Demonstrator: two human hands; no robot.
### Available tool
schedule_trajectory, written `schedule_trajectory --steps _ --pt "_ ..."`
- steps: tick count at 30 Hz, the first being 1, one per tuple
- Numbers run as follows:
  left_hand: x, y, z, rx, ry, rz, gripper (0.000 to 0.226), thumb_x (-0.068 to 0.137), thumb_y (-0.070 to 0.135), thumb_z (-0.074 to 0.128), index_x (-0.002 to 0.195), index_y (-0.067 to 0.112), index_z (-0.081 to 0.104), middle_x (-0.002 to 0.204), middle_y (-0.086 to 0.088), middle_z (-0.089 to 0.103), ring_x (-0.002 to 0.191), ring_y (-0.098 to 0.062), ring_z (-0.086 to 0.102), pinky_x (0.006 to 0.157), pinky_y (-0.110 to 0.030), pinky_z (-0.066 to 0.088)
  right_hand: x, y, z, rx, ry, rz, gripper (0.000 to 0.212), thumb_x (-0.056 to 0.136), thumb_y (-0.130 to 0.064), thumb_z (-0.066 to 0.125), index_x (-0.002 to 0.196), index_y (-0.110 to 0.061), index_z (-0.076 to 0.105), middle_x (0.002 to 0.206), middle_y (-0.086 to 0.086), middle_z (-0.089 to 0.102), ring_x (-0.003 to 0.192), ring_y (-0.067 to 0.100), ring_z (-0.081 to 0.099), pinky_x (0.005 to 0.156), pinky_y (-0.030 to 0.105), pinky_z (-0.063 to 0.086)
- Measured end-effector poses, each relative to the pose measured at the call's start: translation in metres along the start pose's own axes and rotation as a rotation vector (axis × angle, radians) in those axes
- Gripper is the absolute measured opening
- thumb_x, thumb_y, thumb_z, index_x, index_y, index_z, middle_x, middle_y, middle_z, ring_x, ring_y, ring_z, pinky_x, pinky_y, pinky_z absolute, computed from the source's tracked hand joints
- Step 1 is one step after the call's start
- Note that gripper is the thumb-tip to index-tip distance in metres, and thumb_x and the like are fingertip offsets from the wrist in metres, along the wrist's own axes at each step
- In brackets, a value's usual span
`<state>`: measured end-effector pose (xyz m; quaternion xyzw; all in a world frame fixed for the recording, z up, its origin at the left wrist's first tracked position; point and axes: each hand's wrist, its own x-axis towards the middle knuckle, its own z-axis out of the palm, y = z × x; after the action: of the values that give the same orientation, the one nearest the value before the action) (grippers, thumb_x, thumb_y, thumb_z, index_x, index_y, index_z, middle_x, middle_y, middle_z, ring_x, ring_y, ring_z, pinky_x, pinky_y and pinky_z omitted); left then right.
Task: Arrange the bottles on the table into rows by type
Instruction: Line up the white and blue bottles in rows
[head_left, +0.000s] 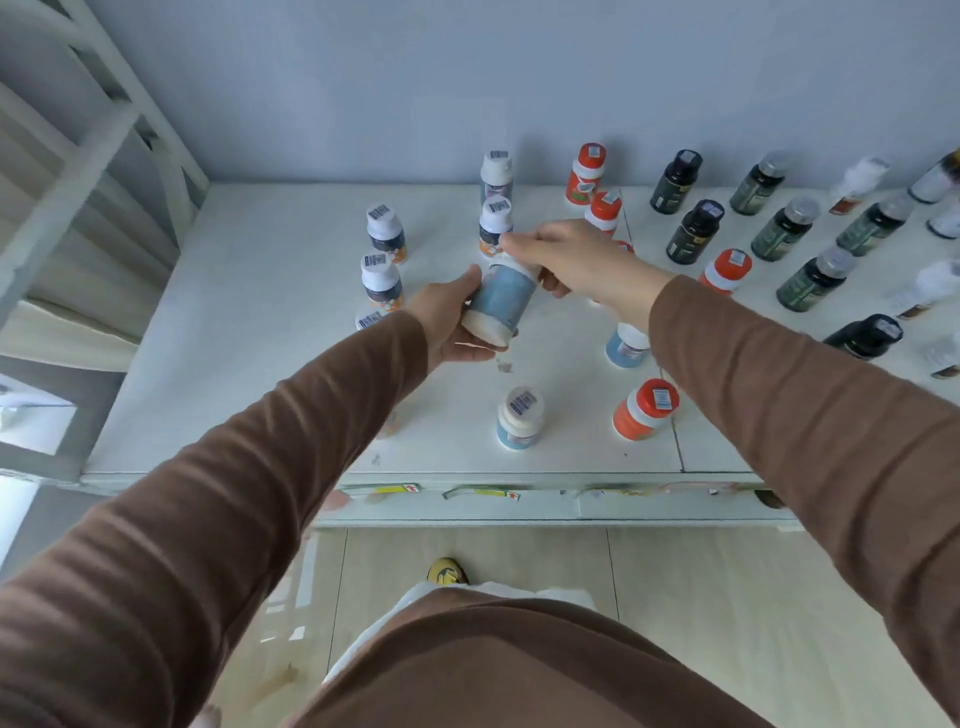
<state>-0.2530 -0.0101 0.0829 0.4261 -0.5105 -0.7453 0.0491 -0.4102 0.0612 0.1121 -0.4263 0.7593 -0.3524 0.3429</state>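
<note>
Nearest the table's (218, 415) front edge stand a blue-labelled bottle with a white cap (519, 418) and an orange bottle (644, 408), well apart from each other. Just beyond them, lifted clear of the surface and tilted with its base toward the viewer, is the blue bottle in hand (498, 304). The left hand (447, 325) cups its lower body, fingers curled round the base. The right hand (566, 257) closes on the cap end; whether it is pinching the cap or only steadying it is hard to tell, since the cap is mostly hidden under the fingers.

The bottle looks like rigid plastic, probably light, with a smooth label that could slip in a loose grip. The cylinder is the safest place to hold it, around the middle, because the cap might turn or pop.

Another blue bottle (626, 345) stands partly behind the right sleeve. Farther back, white-capped bottles with dark labels (384, 234) form loose columns. To the right are more orange ones (587, 174), then dark bottles (693, 231) near the wall.
</note>
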Motion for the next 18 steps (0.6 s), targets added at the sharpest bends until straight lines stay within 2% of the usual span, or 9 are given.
schedule_trajectory --steps 2,6,8,10,12,14,16,18 --pt "-0.003 0.007 -0.004 -0.158 -0.119 -0.071 0.051 0.099 0.05 0.027 0.098 0.01 0.059 0.072 -0.014 0.066 0.063 -0.025 0.058 0.057 -0.027 0.05 -0.001 -0.006 0.001 0.046 0.039 0.057 0.043 0.086 -0.062 0.06 0.077 -0.019 0.06 0.063 -0.002 0.055 0.058 0.012 0.049 0.055 0.025 0.04" --pt "0.001 0.009 -0.011 -0.257 -0.203 -0.148 0.052 0.099 0.05 0.027 0.099 0.009 0.059 0.075 -0.014 0.062 0.063 -0.025 0.055 0.052 -0.024 0.05 -0.003 -0.006 0.005 0.082 0.058 0.141 0.049 0.081 -0.071 0.057 0.078 -0.022 0.06 0.063 -0.002 0.055 0.057 0.014 0.045 0.056 0.027 0.039" --pt "0.005 0.005 -0.013 -0.208 -0.191 -0.144 0.049 0.099 0.049 0.029 0.101 0.01 0.059 0.075 -0.014 0.065 0.062 -0.025 0.06 0.054 -0.026 0.052 -0.004 -0.003 0.008 0.083 0.041 0.136 0.049 0.083 -0.068 0.058 0.083 -0.02 0.06 0.066 -0.002 0.054 0.061 0.014 0.046 0.057 0.027 0.04" --pt "0.009 0.001 -0.014 -0.156 -0.144 -0.086 0.039 0.099 0.044 0.035 0.104 0.012 0.057 0.089 -0.013 0.066 0.077 -0.027 0.064 0.066 -0.033 0.055 -0.007 -0.001 0.009 0.075 0.011 0.086 0.039 0.088 -0.058 0.06 0.089 -0.019 0.062 0.072 -0.002 0.055 0.066 0.013 0.049 0.06 0.027 0.044" --pt "0.012 -0.003 -0.015 -0.051 -0.096 0.019 0.026 0.099 0.037 0.042 0.106 0.016 0.056 0.105 -0.009 0.06 0.092 -0.026 0.058 0.08 -0.038 0.053 -0.01 0.003 0.009 0.016 0.0 -0.003 0.029 0.09 -0.05 0.062 0.099 -0.022 0.066 0.079 -0.004 0.061 0.07 0.015 0.057 0.067 0.033 0.051" --pt "0.016 -0.007 -0.017 0.162 -0.121 0.128 0.017 0.098 0.03 0.045 0.109 0.019 0.052 0.105 -0.007 0.055 0.094 -0.021 0.051 0.085 -0.034 0.049 -0.012 0.008 0.01 -0.081 0.021 -0.076 0.028 0.088 -0.046 0.066 0.109 -0.027 0.066 0.091 -0.006 0.067 0.083 0.017 0.064 0.076 0.037 0.055" --pt "0.02 -0.011 -0.018 0.415 -0.128 0.242 0.021 0.095 0.029 0.051 0.113 0.019 0.048 0.105 -0.009 0.056 0.092 -0.02 0.049 0.083 -0.034 0.045 -0.014 0.013 0.012 -0.205 0.046 -0.147 0.033 0.085 -0.041 0.071 0.115 -0.028 0.064 0.101 -0.008 0.065 0.093 0.013 0.062 0.079 0.032 0.05" --pt "0.023 -0.017 -0.02 0.619 -0.083 0.356 0.029 0.092 0.025 0.055 0.118 0.016 0.046 0.108 -0.007 0.059 0.092 -0.021 0.055 0.083 -0.033 0.045 -0.017 0.018 0.015 -0.346 0.052 -0.199 0.041 0.082 -0.037 0.074 0.121 -0.03 0.062 0.106 -0.01 0.058 0.096 0.008 0.056 0.076 0.022 0.042"
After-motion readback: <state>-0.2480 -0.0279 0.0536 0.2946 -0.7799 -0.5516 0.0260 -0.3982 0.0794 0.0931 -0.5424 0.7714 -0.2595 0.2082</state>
